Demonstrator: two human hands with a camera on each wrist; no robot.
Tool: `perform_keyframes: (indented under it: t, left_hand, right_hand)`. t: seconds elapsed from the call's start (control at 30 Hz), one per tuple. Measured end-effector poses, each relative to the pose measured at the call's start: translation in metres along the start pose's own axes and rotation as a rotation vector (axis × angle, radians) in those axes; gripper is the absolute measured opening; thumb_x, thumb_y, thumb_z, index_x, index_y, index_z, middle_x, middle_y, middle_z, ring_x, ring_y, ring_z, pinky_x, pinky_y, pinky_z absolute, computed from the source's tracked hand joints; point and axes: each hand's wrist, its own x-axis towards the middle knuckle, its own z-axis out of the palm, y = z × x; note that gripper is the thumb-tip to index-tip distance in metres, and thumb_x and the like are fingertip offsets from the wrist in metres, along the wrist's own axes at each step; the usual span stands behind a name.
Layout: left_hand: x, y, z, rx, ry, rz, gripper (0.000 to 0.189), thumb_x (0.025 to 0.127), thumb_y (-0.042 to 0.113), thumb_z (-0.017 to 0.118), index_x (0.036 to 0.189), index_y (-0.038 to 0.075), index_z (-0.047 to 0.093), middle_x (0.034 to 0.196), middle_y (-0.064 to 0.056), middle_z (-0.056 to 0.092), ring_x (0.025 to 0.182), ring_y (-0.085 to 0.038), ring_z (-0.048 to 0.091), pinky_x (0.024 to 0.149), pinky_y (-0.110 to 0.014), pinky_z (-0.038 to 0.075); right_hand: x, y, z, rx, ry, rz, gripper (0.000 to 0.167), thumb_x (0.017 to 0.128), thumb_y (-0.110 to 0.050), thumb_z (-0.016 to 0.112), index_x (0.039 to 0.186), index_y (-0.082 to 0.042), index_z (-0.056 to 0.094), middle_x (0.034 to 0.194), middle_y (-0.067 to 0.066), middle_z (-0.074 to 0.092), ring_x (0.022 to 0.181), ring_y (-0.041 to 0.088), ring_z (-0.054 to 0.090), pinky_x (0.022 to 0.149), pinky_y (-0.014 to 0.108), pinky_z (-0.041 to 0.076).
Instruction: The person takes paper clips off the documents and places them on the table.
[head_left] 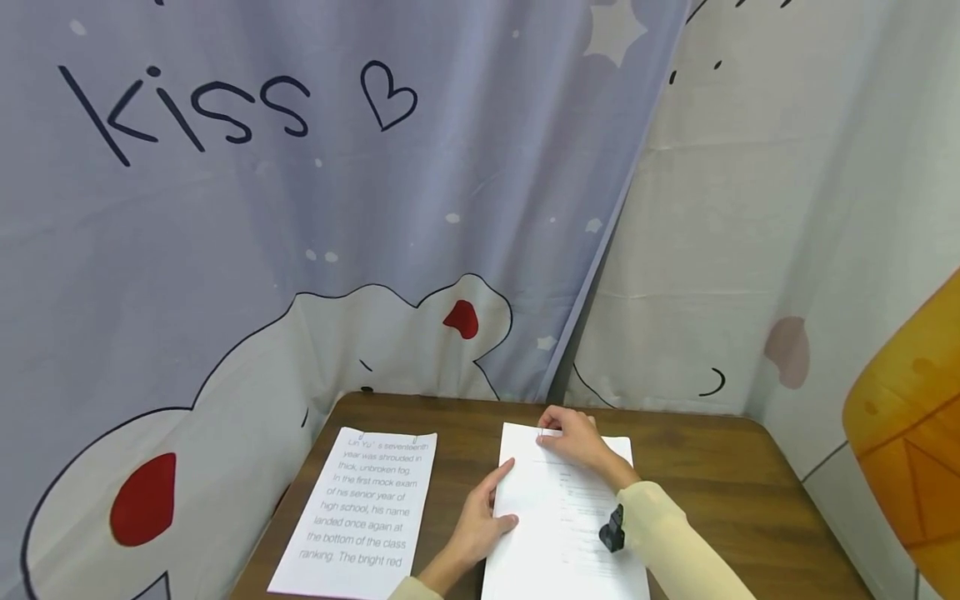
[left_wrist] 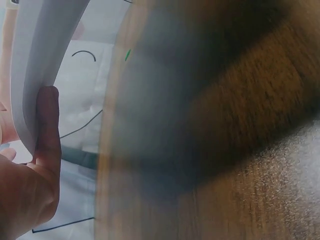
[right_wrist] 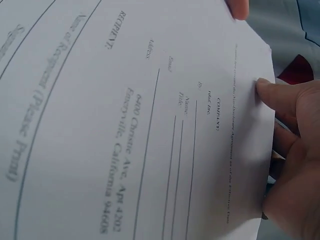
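Pinching the paper stack [head_left: 555, 533] at its far edge, the right grip [head_left: 573, 435] is narrow; the left grip [head_left: 480, 518] holds the left edge. The stack is over the middle of the counter [head_left: 720, 483], right of the large-print sheet [head_left: 360, 517]. Likely light, limp and easily creased, it is best taken by its edges. The left wrist view shows its bend, unclear from the head view; the right wrist view makes "RECIPIENT" readable.

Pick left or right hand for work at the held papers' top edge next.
Probably right: the right hand pinches the top edge of the papers, while the left hand grips their left side instead.
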Motion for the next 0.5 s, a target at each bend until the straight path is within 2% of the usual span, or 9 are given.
perform_keyframes:
  t: [0.1,0.23,0.3,0.5]
  left_hand:
    - [-0.0025,-0.0030,0.0003,-0.004,-0.005,0.013,0.091,0.076,-0.022,0.065,0.159,0.011,0.048,0.152,-0.033,0.052,0.123,-0.039,0.064,0.090,-0.040,0.064]
    - [-0.0045,-0.0062,0.0014,-0.014,0.000,0.020,0.092,0.075,-0.023,0.064,0.160,0.010,0.047,0.150,-0.034,0.054,0.118,-0.036,0.066,0.086,-0.036,0.064]
    - [-0.0043,-0.0069,0.0025,-0.020,0.005,0.023,0.093,0.075,-0.023,0.063,0.159,0.011,0.047,0.151,-0.034,0.053,0.116,-0.035,0.067,0.084,-0.034,0.064]
    - [-0.0018,-0.0062,0.0057,-0.010,0.021,0.018,0.092,0.076,-0.021,0.064,0.159,0.015,0.049,0.155,-0.032,0.050,0.119,-0.038,0.065,0.084,-0.033,0.064]
  right_hand:
    - [-0.0015,0.0012,0.0011,0.067,-0.057,0.012,0.014,0.091,-0.009,0.078,0.095,-0.015,0.067,0.084,-0.008,0.071,0.082,0.012,0.061,0.092,0.044,0.040]
    - [-0.0021,0.0008,0.0007,0.153,-0.119,0.014,0.012,0.092,-0.003,0.073,0.097,-0.010,0.065,0.084,-0.003,0.066,0.078,0.013,0.057,0.079,0.031,0.046]
    - [-0.0025,-0.0008,-0.0007,0.174,-0.124,0.011,0.012,0.093,-0.002,0.072,0.098,-0.009,0.064,0.084,-0.001,0.065,0.079,0.014,0.057,0.076,0.029,0.046]
    - [-0.0037,-0.0025,-0.0031,0.181,-0.098,0.024,0.010,0.096,-0.003,0.070,0.101,-0.011,0.066,0.089,0.000,0.068,0.083,0.016,0.057,0.080,0.031,0.046]
